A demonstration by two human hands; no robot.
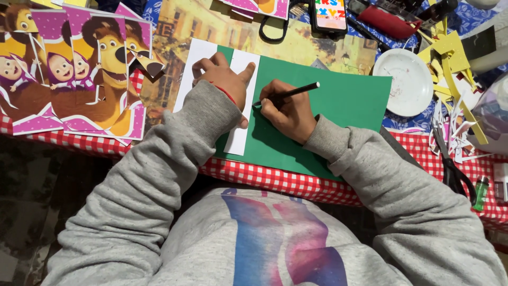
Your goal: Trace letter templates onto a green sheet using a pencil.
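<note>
A green sheet [328, 114] lies on the checked tablecloth [275, 177] before the person, with a white strip [241, 100] laid on its left part. The left hand [225, 79] presses the strip flat, fingers partly curled and thumb out. The right hand [288, 111] has its fingers clamped on a black pencil [291, 92], tip at the strip's edge. Cartoon cut-outs [79, 69] lie left, a white plate [405, 82] right, scissors [452, 167] beyond.
</note>
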